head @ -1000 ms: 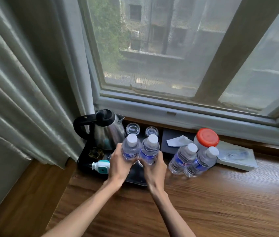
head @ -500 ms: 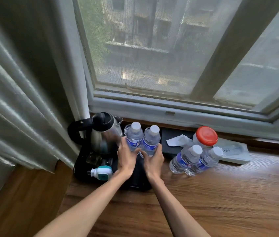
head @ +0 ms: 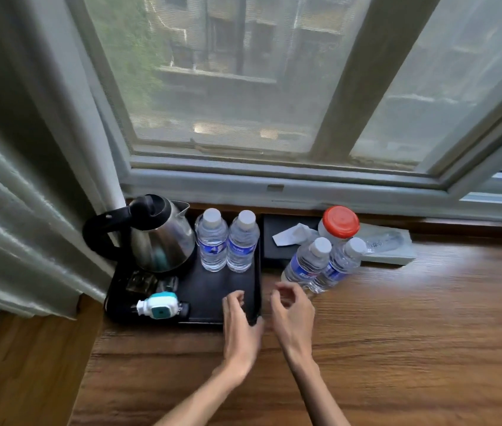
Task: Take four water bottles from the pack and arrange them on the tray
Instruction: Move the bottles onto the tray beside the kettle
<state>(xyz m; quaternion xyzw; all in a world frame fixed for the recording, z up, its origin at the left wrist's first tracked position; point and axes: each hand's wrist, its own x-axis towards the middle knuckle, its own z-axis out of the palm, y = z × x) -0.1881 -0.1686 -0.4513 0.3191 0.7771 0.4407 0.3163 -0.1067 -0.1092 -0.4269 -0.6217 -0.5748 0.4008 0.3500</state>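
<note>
Two clear water bottles with white caps and blue labels, one (head: 212, 239) on the left and one (head: 243, 241) on the right, stand upright side by side at the back of the black tray (head: 213, 290). Two more bottles, one (head: 306, 264) nearer the tray and one (head: 337, 264) beside it, stand on the wooden counter to the tray's right. My left hand (head: 239, 321) hovers over the tray's front right corner, fingers loosely curled and empty. My right hand (head: 291, 312) is just right of the tray, empty, close to the nearer counter bottle.
A steel kettle (head: 159, 238) with a black handle fills the tray's back left. A white and teal plug-in device (head: 159, 305) lies at the tray's front left. A red-lidded jar (head: 339, 224), a tissue box (head: 286, 238) and a flat pack (head: 388, 244) sit by the window sill. A curtain (head: 28, 179) hangs left.
Both hands let go of the two bottles, which now stand at the back of the tray. The hands drew back toward me, the right one drifting right.
</note>
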